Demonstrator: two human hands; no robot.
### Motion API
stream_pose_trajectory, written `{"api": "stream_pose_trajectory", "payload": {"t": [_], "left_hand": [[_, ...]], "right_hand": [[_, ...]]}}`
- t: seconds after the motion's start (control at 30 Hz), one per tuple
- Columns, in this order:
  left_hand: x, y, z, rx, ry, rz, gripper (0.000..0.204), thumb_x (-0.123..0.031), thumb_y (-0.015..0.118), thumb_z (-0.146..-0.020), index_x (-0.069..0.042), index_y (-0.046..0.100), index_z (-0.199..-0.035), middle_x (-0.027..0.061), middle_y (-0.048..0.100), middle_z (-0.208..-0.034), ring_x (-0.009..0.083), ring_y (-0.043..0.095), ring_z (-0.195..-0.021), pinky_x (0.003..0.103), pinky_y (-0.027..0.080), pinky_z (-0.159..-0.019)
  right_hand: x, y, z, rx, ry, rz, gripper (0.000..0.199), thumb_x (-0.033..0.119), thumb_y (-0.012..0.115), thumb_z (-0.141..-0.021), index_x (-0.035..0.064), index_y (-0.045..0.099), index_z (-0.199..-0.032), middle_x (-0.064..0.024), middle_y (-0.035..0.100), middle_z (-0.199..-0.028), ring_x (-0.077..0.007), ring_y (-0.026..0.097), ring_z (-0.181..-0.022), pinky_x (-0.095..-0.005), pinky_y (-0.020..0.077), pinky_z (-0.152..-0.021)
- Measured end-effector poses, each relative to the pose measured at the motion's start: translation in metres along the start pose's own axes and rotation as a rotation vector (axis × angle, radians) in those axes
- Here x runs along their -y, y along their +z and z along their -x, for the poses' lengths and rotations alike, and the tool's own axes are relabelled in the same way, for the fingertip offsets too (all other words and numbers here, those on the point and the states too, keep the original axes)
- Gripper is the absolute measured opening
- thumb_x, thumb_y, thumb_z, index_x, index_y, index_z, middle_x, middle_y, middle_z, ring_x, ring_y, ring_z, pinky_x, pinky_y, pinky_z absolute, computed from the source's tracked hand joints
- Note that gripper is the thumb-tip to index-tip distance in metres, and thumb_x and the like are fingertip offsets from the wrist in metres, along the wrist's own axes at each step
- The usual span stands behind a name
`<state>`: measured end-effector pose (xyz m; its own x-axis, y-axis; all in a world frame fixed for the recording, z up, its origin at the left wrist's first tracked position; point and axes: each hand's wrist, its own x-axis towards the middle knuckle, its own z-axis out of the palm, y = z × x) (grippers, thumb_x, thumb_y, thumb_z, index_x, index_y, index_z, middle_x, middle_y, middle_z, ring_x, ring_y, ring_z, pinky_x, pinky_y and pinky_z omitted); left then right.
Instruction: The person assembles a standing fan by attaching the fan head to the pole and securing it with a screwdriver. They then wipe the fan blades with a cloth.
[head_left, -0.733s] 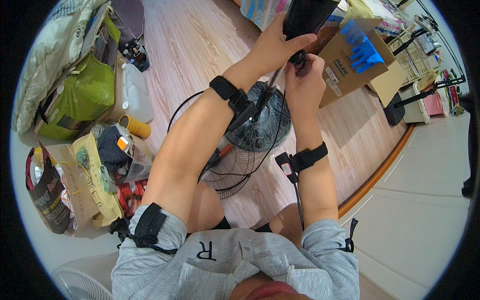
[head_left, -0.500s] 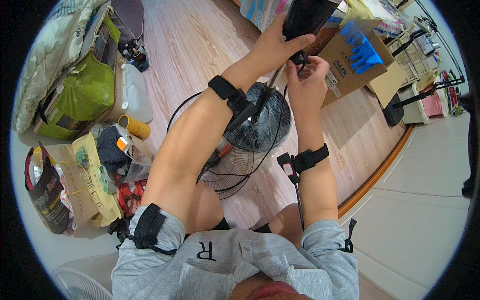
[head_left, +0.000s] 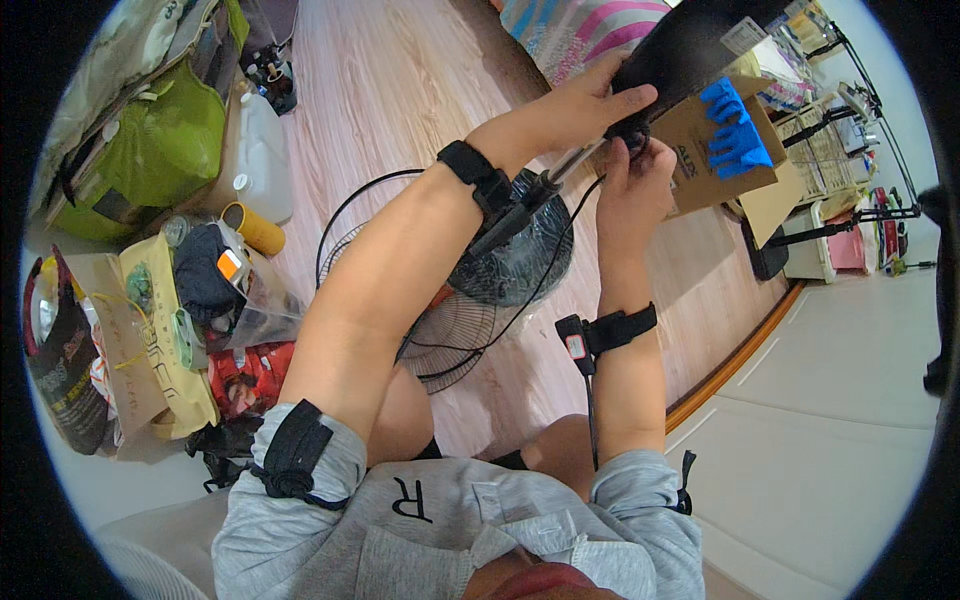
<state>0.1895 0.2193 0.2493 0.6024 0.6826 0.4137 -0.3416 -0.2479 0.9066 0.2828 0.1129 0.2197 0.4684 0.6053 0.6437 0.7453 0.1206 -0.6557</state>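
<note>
A black fan housing (head_left: pixel 690 62) is tilted up and to the right at the top of a metal pole (head_left: pixel 572 163). My left hand (head_left: pixel 585 108) is wrapped round the housing's lower end. Just below it, my right hand (head_left: pixel 640 190) has thumb and fingers pinched at a small dark part (head_left: pixel 630 132) where housing and pole meet; the fingers partly cover it. Down the pole is a black sleeve (head_left: pixel 515 215), above a round dark base (head_left: pixel 535 265) that looks wrapped in clear plastic. A black cord (head_left: pixel 548 275) loops past the base.
A wire fan grille (head_left: pixel 460 335) lies by my knees. Bags, a green bag (head_left: pixel 160 155), a white jug (head_left: pixel 263 160) and a yellow tube (head_left: pixel 255 229) crowd the left. At right are a cardboard box (head_left: pixel 700 165) with blue gloves (head_left: pixel 735 130) over its edge and a white cabinet (head_left: pixel 830 370).
Both hands have shifted slightly right with the black housing, which now leans further over to the right. The grip of each hand looks much the same.
</note>
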Motion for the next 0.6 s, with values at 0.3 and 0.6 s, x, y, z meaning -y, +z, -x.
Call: {"api": "stream_pose_trajectory", "payload": {"t": [0.3, 0.6], "left_hand": [[0.002, -0.006, 0.005, 0.030, 0.003, -0.028, 0.067, -0.034, 0.056, -0.104, -0.008, 0.026, -0.158, 0.0101, 0.048, -0.148, 0.0172, 0.044, -0.133, 0.029, 0.036, -0.112], [0.000, -0.019, 0.010, 0.149, 0.065, -0.268, 0.085, -0.024, 0.067, -0.096, -0.004, 0.014, -0.160, 0.0201, 0.043, -0.151, 0.0217, 0.042, -0.136, 0.030, 0.034, -0.112]], "right_hand": [[0.002, 0.008, -0.002, 0.089, 0.086, 0.257, 0.032, 0.035, 0.051, -0.104, 0.0035, 0.056, -0.101, -0.0229, 0.065, -0.071, -0.0407, 0.069, -0.070, -0.0450, 0.0513, -0.062], [0.001, 0.004, -0.012, 0.222, 0.363, -0.206, 0.043, 0.034, 0.044, -0.107, -0.0011, 0.062, -0.089, -0.0106, 0.062, -0.058, -0.0204, 0.065, -0.053, -0.0357, 0.0475, -0.053]]}}
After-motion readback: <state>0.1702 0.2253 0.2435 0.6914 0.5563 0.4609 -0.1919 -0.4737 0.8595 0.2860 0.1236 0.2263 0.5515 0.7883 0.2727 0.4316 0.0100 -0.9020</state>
